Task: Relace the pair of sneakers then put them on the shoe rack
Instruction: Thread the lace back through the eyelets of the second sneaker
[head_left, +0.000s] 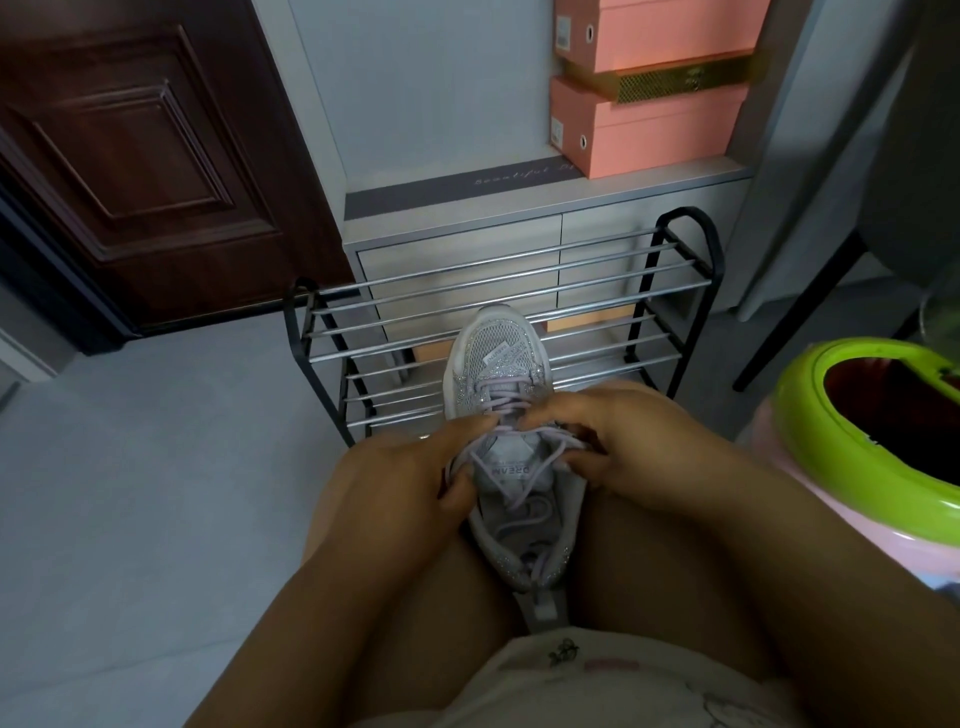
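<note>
You are sitting over a pale grey floor (130, 467), facing a grey cabinet (467, 228) with a dark wooden door (135, 156) to its left and pink shoe boxes (649, 124) stacked on its top. From the head camera, the sneaker (498, 384), silver-grey and glittery, lies on your lap between your thighs, toe pointing away from you, heel nearest your body. Your left hand (400, 483) has its grip closed on the lilac lace (506, 486) at the sneaker's left side, thumb and fingers curled round a strand by the tongue. Your right hand (618, 441) pinches the lace on the opposite side, fingertips bent onto the upper eyelets. Just beyond both grips, past the sneaker's toe, stands the shoe rack (519, 312), black-framed with metal rails. Right of your right grip sits a green-rimmed pink bin (831, 415).
</note>
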